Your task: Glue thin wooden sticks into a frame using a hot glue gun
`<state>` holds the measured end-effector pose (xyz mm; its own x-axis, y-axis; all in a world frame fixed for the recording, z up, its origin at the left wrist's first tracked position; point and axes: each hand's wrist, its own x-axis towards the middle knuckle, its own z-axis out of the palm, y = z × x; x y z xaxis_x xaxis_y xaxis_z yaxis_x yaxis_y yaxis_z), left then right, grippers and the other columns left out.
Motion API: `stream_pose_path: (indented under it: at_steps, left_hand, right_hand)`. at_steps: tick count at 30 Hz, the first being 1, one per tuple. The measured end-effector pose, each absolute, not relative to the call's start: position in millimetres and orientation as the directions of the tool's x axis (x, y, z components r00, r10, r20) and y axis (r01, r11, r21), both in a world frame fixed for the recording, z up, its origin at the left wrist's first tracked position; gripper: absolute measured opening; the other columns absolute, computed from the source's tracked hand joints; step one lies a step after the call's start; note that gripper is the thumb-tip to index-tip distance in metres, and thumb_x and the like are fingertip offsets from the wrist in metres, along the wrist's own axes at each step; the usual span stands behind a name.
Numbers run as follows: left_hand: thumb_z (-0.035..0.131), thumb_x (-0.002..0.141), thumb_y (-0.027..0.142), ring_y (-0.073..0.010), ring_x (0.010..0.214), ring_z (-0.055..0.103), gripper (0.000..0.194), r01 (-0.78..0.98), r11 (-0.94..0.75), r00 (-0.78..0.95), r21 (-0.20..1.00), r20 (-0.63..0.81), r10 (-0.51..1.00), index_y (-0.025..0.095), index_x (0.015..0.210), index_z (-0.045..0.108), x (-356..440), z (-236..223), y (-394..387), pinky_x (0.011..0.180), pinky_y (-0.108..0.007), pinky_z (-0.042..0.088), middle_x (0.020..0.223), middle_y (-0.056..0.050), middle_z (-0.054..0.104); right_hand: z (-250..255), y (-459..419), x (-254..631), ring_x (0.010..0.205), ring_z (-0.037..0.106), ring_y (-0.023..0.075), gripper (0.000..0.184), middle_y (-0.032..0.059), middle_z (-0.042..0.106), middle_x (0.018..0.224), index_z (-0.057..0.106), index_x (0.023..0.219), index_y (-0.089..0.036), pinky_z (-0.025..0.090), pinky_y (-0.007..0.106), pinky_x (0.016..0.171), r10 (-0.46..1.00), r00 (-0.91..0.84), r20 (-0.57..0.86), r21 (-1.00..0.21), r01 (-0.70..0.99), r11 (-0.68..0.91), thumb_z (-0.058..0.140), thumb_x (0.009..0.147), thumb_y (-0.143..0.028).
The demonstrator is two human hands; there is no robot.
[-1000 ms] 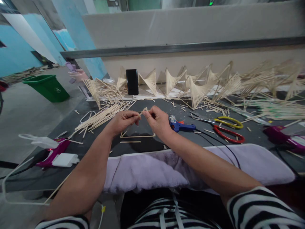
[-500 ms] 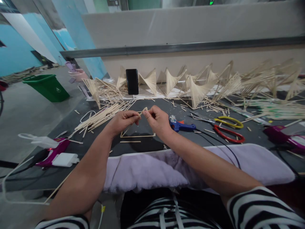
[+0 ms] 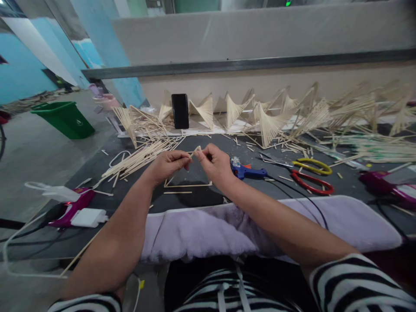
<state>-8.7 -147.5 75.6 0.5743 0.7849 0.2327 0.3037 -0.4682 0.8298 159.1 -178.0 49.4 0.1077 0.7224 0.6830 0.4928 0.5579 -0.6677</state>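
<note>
My left hand (image 3: 167,165) and my right hand (image 3: 217,164) are close together over the middle of the table. Both pinch thin pale wooden sticks (image 3: 195,151), whose ends meet between my fingertips. Below them lies a frame of wooden sticks (image 3: 187,186); its near side and lower corners show, while my hands cover much of the rest. Just in front of the frame is a short loose stick (image 3: 177,193). To the right of my right hand rests a blue glue gun (image 3: 250,172) with clear residue at its nozzle.
Scissors (image 3: 312,175) with yellow and red handles lie at right. A pile of sticks (image 3: 133,162) is at left. Fan-shaped stick structures (image 3: 273,125) and an upright black phone (image 3: 180,111) line the back. Purple power strips (image 3: 73,208) with cords sit at both sides. Lilac cloth (image 3: 201,232) covers the near edge.
</note>
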Motion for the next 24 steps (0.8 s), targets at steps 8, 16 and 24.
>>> stream_pose_path:
  at_steps: [8, 16, 24]
  left_hand:
    - [0.051, 0.077, 0.034, -0.0093, 0.058, 0.045, 0.024, 0.314, -0.479, 0.571, 0.82, 0.24, 0.785, 0.013, 0.077, 0.062, -8.8, 75.0, -147.3, 0.055, -0.021, 0.034, 0.065, -0.001, 0.059]
    - [0.05, 0.077, 0.035, -0.0095, 0.057, 0.043, 0.026, 0.319, -0.485, 0.579, 0.814, 0.238, 0.78, 0.013, 0.073, 0.062, -8.4, 77.2, -147.6, 0.055, -0.022, 0.033, 0.064, -0.001, 0.057]
    - [0.05, 0.078, 0.036, -0.0097, 0.058, 0.044, 0.026, 0.316, -0.483, 0.588, 0.817, 0.231, 0.775, 0.013, 0.074, 0.062, -8.2, 80.3, -149.3, 0.056, -0.022, 0.034, 0.064, -0.001, 0.057]
  right_hand:
    - [48.6, -177.4, 158.6, 0.05, 0.033, 0.0067, 0.029, -0.0052, 0.04, 0.056, 0.043, 0.06, -0.018, 0.027, 0.02, 0.051, 0.72, 0.115, 0.684, -0.665, 0.504, 0.551, 0.047, 0.08, -0.037]
    - [50.4, -178.4, 158.2, 0.05, 0.034, 0.0069, 0.029, -0.0053, 0.04, 0.054, 0.044, 0.06, -0.018, 0.027, 0.02, 0.05, 0.732, 0.117, 0.671, -0.682, 0.484, 0.548, 0.048, 0.08, -0.038]
    - [50.8, -177.4, 157.9, 0.05, 0.034, 0.007, 0.028, -0.0052, 0.04, 0.054, 0.044, 0.059, -0.018, 0.027, 0.02, 0.049, 0.729, 0.119, 0.674, -0.683, 0.476, 0.554, 0.049, 0.079, -0.037]
